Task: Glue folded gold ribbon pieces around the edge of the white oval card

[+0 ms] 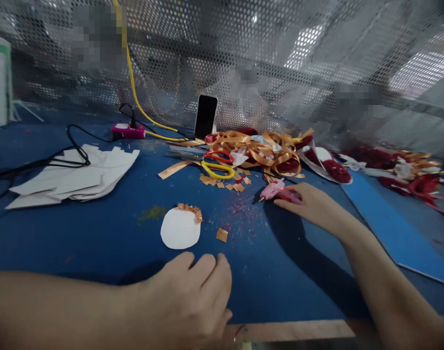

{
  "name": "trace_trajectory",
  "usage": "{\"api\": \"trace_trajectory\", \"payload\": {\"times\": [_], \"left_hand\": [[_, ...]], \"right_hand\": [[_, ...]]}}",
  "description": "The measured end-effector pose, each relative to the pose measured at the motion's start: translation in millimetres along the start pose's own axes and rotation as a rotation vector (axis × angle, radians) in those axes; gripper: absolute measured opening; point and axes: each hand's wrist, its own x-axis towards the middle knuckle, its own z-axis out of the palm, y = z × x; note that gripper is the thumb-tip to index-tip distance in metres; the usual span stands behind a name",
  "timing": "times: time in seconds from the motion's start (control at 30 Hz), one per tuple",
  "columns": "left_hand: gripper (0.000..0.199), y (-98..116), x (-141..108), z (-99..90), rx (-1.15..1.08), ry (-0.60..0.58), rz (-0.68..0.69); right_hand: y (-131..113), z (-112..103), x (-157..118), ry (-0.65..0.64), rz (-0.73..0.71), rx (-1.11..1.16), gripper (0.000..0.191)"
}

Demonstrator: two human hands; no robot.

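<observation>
- The pink glue gun [278, 190] lies on the blue worktop [116, 243], near its middle, a bit toward the far edge.
- The right hand [309, 204] rests on the glue gun, and its fingers wrap around the handle.
- The left hand [193, 296] sits at the near edge of the worktop. Its fingers are curled in and hold nothing.
- A white paper circle [180, 228] with gold bits on its top lies just past the left hand.
- A small gold square [222, 235] lies beside the circle.
- Yellow and red scissors [218, 164] and a pile of gold ribbon [265, 150] lie farther back.
- White paper sheets [76, 177] lie toward the left edge.
</observation>
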Motion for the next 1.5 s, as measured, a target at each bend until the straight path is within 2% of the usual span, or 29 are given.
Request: {"api": "trace_trajectory", "payload": {"times": [0.1, 0.27, 0.43, 0.53, 0.67, 0.8, 0.9, 1.1, 1.2, 1.37, 1.5], "left_hand": [[0.046, 1.5, -2.0, 5.0, -0.058, -0.023, -0.06], [0.047, -2.2, -2.7, 6.0, -0.101, -0.142, -0.206], [0.052, -0.2, -3.2, 7.4, -0.057, -0.131, -0.185], [0.051, -0.3, -2.9, 7.7, -0.063, -0.152, -0.188], [0.053, -1.1, -2.3, 8.0, -0.091, -0.178, -0.19], [0.053, -1.5, -2.2, 8.0, -0.096, -0.184, -0.193], [0.054, -1.7, -2.5, 7.2, -0.101, -0.204, -0.19], [0.056, -2.1, -2.3, 5.3, -0.118, -0.226, -0.19], [0.055, -2.3, -1.6, 5.9, -0.107, -0.222, -0.186], [0.054, -2.2, 0.5, 7.1, -0.088, -0.215, -0.183], [0.055, -3.1, 1.2, 6.0, -0.066, -0.225, -0.176]], "right_hand": [[-2.6, 10.8, 1.3, -0.001, -0.001, 0.004, 0.037], [-2.9, 14.3, 0.2, 0.055, 0.06, 0.059, 0.03], [-5.4, 12.1, -4.2, 0.172, 0.101, 0.214, 0.034], [-11.5, 11.5, -7.4, 0.211, 0.079, 0.299, 0.036], [-27.7, 12.2, -9.9, 0.201, 0.017, 0.342, 0.03], [-48.3, 12.4, -12.4, 0.275, -0.105, 0.287, 0.025], [-62.1, 11.1, -14.9, 0.309, -0.141, 0.26, 0.026], [-84.7, 4.8, -1.9, 0.225, -0.197, 0.238, 0.022], [-92.0, 10.6, 5.6, 0.222, -0.195, 0.239, 0.021], [-91.6, 32.0, -3.3, 0.144, -0.168, 0.214, 0.019], [-86.5, 35.4, -10.5, 0.121, -0.193, 0.173, 0.019]]}}
